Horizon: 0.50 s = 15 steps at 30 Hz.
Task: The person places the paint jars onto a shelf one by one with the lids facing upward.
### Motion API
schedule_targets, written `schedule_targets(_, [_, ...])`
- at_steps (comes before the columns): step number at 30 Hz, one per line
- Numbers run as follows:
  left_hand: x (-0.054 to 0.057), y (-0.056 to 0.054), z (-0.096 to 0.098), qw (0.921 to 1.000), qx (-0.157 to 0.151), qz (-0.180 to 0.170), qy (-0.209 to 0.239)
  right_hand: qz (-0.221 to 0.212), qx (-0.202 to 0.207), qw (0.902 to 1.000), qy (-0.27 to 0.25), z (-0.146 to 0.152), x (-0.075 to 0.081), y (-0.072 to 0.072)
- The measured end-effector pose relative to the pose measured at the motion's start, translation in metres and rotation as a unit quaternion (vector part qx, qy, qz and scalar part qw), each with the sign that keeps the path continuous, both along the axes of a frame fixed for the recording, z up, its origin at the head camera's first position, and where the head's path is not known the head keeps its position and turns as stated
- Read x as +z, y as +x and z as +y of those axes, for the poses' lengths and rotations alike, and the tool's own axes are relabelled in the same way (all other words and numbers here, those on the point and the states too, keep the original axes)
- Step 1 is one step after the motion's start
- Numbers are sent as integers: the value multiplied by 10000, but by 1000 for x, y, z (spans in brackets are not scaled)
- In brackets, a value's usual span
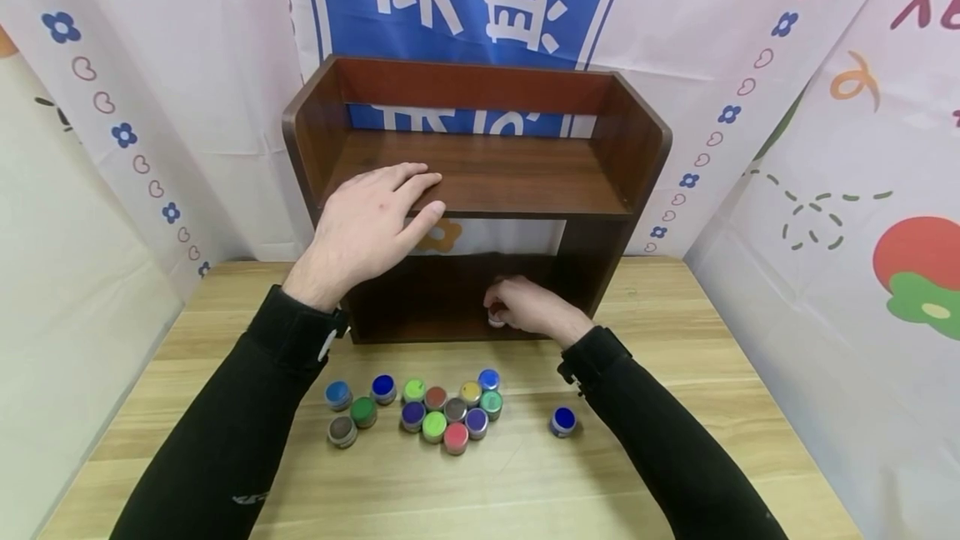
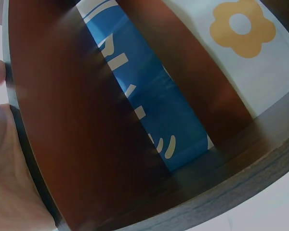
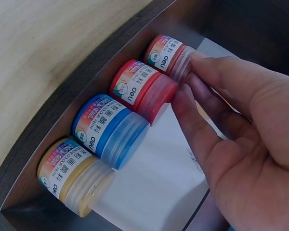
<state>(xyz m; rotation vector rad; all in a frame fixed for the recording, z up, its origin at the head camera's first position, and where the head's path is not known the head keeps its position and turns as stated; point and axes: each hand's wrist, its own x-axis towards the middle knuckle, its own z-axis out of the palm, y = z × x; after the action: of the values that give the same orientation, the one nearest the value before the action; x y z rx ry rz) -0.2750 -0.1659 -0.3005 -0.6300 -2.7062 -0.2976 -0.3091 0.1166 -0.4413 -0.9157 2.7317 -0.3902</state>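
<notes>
My right hand [image 1: 528, 307] reaches into the lower compartment of a dark brown wooden shelf [image 1: 480, 177]. Its thumb and fingers pinch the clear lid of a small red paint jar [image 3: 166, 55]. Beside that jar, in a row along the front edge, stand another red paint jar [image 3: 142, 89], a blue paint jar [image 3: 108, 127] and a yellow paint jar [image 3: 74, 173]; the hand hides these three in the head view. My left hand [image 1: 371, 223], fingers extended, is at the left of the upper board. Whether it bears on the board I cannot tell.
Several paint jars [image 1: 455, 438] cluster on the wooden table [image 1: 510, 490] before the shelf. More stand to their left, including a green jar [image 1: 363, 412]. A dark blue jar [image 1: 562, 421] stands apart, close to the right forearm. Printed cloth [image 1: 225, 65] hangs behind.
</notes>
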Motion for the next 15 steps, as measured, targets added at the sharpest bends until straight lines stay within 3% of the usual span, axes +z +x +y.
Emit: schedule_targets(15, [0,0,0,10000,-10,34,21,125,35,9999,33,4,3,6])
